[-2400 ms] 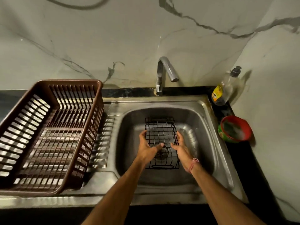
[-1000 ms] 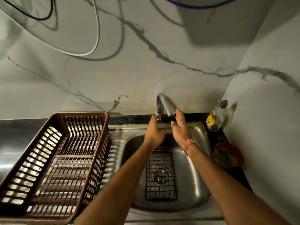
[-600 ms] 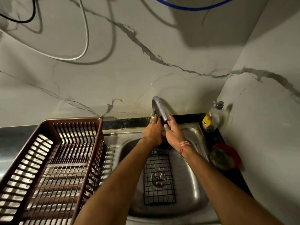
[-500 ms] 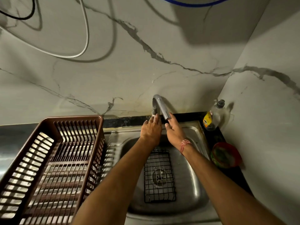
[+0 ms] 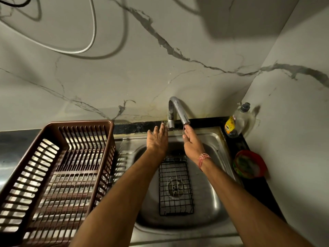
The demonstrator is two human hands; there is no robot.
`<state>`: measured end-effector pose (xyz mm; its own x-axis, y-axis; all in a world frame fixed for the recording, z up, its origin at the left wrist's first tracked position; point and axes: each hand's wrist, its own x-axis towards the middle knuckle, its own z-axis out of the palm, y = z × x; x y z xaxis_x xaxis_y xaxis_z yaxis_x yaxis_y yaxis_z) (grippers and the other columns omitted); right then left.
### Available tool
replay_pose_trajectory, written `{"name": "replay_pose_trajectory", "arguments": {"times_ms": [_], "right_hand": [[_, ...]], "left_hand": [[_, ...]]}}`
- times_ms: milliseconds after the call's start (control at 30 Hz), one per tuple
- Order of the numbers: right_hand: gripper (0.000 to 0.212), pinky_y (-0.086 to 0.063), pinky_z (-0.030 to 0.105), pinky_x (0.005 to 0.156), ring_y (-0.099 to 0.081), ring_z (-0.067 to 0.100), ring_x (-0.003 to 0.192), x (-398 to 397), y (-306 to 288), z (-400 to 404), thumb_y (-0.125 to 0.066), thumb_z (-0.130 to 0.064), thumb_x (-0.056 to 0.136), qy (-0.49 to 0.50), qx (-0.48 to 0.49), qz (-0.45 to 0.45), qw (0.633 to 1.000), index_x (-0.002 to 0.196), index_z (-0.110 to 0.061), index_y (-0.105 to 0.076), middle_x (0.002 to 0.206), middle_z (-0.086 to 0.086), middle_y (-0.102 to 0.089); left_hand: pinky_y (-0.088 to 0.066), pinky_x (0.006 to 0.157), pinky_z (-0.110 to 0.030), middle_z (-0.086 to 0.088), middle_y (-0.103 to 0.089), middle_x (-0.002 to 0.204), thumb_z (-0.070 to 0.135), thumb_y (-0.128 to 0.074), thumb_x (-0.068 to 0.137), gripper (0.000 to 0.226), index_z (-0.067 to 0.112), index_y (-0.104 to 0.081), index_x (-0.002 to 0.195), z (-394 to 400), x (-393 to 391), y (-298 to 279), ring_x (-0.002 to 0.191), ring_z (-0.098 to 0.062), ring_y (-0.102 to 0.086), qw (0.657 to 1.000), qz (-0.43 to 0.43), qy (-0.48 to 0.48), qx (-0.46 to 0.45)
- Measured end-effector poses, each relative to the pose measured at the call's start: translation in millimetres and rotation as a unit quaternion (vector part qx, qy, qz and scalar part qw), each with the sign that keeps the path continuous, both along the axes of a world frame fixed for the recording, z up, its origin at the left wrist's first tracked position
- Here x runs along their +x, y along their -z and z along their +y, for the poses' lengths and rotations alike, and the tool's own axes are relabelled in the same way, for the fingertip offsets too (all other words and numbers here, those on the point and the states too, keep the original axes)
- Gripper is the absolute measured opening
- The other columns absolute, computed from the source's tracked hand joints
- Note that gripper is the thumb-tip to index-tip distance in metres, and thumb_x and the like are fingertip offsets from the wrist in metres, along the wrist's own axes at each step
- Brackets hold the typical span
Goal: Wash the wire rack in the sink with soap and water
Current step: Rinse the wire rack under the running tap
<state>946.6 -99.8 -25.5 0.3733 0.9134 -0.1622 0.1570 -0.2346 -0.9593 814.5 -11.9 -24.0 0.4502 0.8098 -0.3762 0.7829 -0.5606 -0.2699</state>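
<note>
— Where do we stand with the wire rack (image 5: 175, 186)?

— It lies flat on the floor of the sink (image 5: 216, 198), over the drain, and neither of our hands is on it. We judge this to be the water step: getting the tap (image 5: 176, 111) running before any soap goes on.

— And our hands?

— Our left hand (image 5: 157, 139) reaches to the base of the tap with its fingers straight and relaxed, the tips at or just beside the valve; we cannot tell whether they actually touch it. Our right hand (image 5: 191, 144) is spread, palm turned inward, its fingertips right under the spout. A thin thread of water seems to fall there, though it is too fine to be sure of.

— So what does the next move call for?

— Likely opening the valve further with the left hand until a proper stream falls, then drawing the rack under it. After that the soap: the bottle (image 5: 235, 122) stands on the bench in the corner, and the red bowl (image 5: 250, 166) with what may be a scrubber sits just in front of it, both within the right hand's reach.

— The brown drying basket (image 5: 58, 168)?

— On the left, for the end.
</note>
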Motion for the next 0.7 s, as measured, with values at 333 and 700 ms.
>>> {"name": "replay_pose_trajectory", "arguments": {"times_ms": [333, 700], "right_hand": [[0.038, -0.049, 0.032, 0.112, -0.057, 0.008, 0.133, -1.5, 18.0, 3.6, -0.041, -0.017, 0.112, 0.016, 0.049, -0.007, 0.999, 0.147, -0.016, -0.055, 0.146, -0.001, -0.061], [0.021, -0.063, 0.035, 0.088, -0.075, 0.012, 0.098, -18.8, 44.2, 16.9, -0.057, -0.007, 0.104, 0.078, 0.075, 0.014, 0.994, 0.118, -0.007, -0.073, 0.103, 0.005, -0.077]], "left_hand": [[-0.021, 0.131, -0.055, -0.011, 0.030, 0.174, 0.022, -0.078, 0.095, 0.124, 0.011, 0.023, 0.165, 2.3, -9.1, 25.3, 0.165, -0.036, -0.001, 0.994, -0.097, -0.031, -0.050], [-0.038, 0.122, -0.059, -0.015, -0.006, 0.175, 0.055, -0.071, 0.097, 0.105, 0.015, -0.006, 0.169, -68.9, -35.7, 113.9, 0.155, -0.041, -0.030, 0.855, -0.333, -0.350, -0.188]]}}
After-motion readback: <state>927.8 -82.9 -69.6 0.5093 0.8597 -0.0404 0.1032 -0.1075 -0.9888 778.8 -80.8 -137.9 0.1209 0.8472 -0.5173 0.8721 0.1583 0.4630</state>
